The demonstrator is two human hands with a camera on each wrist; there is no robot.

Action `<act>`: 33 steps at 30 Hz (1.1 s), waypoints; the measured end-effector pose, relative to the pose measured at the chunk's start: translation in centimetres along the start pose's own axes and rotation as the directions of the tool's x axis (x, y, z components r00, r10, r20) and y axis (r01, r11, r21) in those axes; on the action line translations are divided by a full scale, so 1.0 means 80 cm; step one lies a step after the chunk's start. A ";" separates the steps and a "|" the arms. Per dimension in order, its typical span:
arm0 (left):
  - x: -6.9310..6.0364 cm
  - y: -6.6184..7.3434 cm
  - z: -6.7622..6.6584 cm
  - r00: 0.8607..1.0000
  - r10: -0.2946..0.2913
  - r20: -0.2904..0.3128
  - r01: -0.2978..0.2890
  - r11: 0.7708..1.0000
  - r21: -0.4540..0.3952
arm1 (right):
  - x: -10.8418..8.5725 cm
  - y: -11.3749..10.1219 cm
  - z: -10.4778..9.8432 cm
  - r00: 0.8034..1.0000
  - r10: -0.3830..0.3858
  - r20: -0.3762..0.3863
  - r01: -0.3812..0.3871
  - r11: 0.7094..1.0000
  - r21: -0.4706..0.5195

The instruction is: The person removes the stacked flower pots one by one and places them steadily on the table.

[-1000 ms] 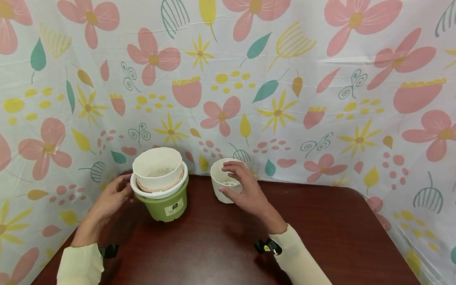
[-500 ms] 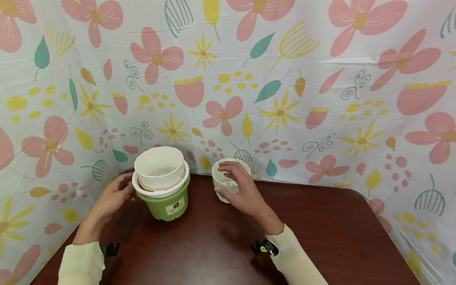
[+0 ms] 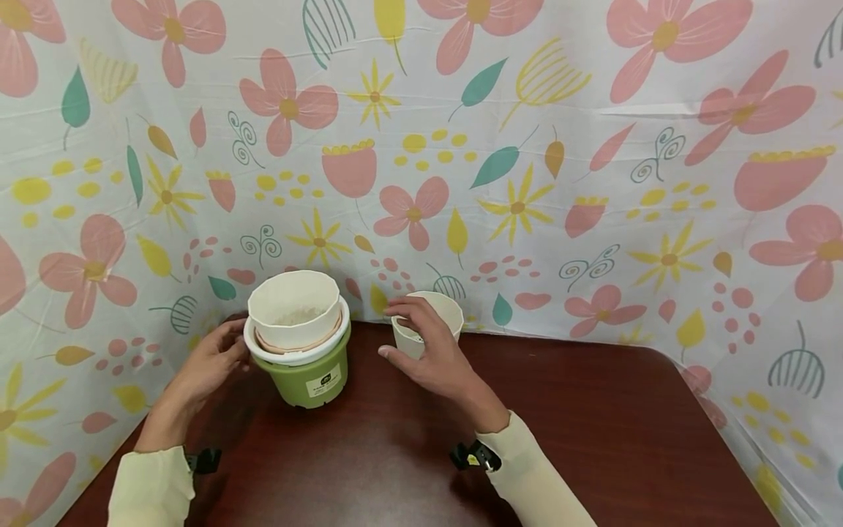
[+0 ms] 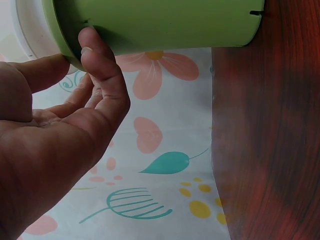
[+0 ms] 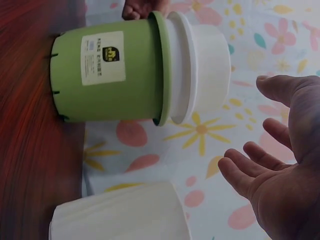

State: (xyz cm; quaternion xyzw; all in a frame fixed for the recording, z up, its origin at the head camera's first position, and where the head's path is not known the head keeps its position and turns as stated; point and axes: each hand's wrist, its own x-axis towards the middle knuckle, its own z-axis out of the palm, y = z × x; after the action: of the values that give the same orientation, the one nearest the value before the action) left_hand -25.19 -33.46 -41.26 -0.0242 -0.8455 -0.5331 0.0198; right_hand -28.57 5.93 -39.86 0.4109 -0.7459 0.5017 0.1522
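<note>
A green flowerpot (image 3: 306, 380) with a label stands on the table's left side. Nested in it are a white-rimmed pot (image 3: 293, 359), a thin peach rim (image 3: 332, 338) and, on top, a cream faceted pot (image 3: 293, 326). My left hand (image 3: 211, 362) is at the stack's left side; in the left wrist view its thumb and index finger pinch the green pot's rim (image 4: 60, 35). Farther right stands a separate cream pot (image 3: 448, 311), partly hidden behind my right hand (image 3: 431, 351). That hand is spread and holds nothing, apart from both pots in the right wrist view.
The dark red-brown table (image 3: 593, 424) extends right and toward me. Behind it and to the left hangs a floral curtain (image 3: 527, 256), close behind the pots. Black straps with small devices (image 3: 477, 455) sit on both wrists.
My right hand has drawn slightly left and away from the separate cream pot, toward the stack. The left hand and the pots stay where they were.
</note>
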 end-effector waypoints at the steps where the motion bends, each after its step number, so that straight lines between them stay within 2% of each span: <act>1: 0.000 0.000 0.000 1.000 0.002 -0.001 -0.002 1.000 0.000 | 0.002 -0.001 0.001 1.000 -0.001 0.001 0.001 1.000 0.001; 8: 0.003 -0.001 0.002 1.000 0.018 -0.011 -0.018 1.000 -0.015 | 0.012 -0.009 0.002 0.999 -0.032 0.006 0.032 0.999 -0.012; 15: 0.003 -0.002 0.004 1.000 -0.003 -0.018 0.003 1.000 -0.009 | 0.021 -0.017 0.006 0.998 -0.065 0.018 0.065 0.998 -0.021; 20: 0.001 -0.001 0.002 1.000 0.002 -0.014 -0.002 1.000 -0.002 | 0.026 -0.022 0.012 0.997 -0.071 0.027 0.073 0.996 -0.055; 33: 0.000 -0.001 0.001 1.000 0.015 -0.005 -0.015 1.000 0.000 | 0.034 -0.029 0.025 0.997 -0.058 0.058 0.062 0.996 -0.065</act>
State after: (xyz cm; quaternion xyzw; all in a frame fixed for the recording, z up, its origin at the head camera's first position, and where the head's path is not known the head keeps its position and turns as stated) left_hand -25.17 -33.44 -41.39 -0.0291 -0.8452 -0.5330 0.0259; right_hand -28.12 2.59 -37.56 0.4419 -0.7534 0.4601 0.1596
